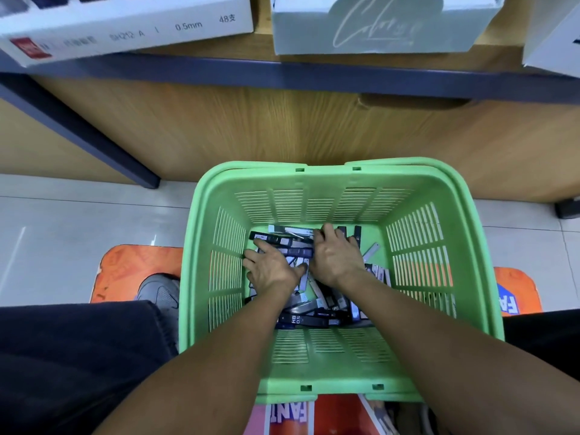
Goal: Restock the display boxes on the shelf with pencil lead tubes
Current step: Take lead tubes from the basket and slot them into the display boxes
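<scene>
Bright, even indoor light. Glare streak on floor tiles (22,246) left of left hand (270,266). Wide-angle bending and blur at edges; shelf boxes (125,23) soft.

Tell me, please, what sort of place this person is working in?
Probably a stationery shop aisle: a shelf carries display boxes, one white box printed "0.5mm", and a green shopping basket of pencil lead tubes sits on the floor.

My fingertips on both my left hand (270,266) and right hand (337,257) are buried among the lead tubes (309,320), so my grip is unclear. Far beyond my fingers, the display boxes (125,23) are cropped, their print blurred.
</scene>
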Motion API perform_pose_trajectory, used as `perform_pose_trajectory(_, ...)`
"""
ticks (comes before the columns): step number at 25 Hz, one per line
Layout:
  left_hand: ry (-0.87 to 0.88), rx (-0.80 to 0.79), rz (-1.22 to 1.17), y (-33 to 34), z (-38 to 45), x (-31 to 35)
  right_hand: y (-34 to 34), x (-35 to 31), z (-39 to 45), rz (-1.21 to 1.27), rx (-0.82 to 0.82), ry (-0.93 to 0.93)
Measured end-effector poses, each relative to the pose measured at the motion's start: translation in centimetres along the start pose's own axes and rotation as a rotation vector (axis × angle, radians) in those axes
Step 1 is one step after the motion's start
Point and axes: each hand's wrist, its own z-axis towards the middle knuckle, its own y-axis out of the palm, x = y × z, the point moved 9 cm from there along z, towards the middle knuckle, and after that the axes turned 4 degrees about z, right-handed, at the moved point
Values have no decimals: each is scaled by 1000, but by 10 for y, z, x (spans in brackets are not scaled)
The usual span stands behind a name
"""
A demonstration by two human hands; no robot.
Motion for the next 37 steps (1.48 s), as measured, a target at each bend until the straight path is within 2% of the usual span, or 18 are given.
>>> perform_pose_trajectory(4,-4,-28,115,11,-6,2,4,12,-7,96,-18,54)
perform_pose_trajectory(8,-117,-37,-9,8,1,-11,-4,19,-1,76,-7,28)
perform_pose_trajectory(11,-123,-37,-5,10,2,-14,-1,11,5,170,-77,-18)
perform_pose_trajectory(13,-133,-38,-73,12,1,-15,9,2,4,111,-99,-22)
perform_pose_trajectory(16,-126,-23,-166,14,2,-14,14,-1,4,62,-70,11)
perform_pose_trajectory(20,-142,-17,-219,14,4,-19,12,9,11,116,-139,79)
perform_pose_trajectory(25,-92,-65,-56,22,-7,-6,17,9,2,142,-146,132)
perform_pose_trajectory(31,-50,-130,-67,26,-2,-7,20,24,7,314,-115,240)
perform_pose_trajectory(37,26,-139,27,30,-7,-1,20,25,8,301,-100,265)
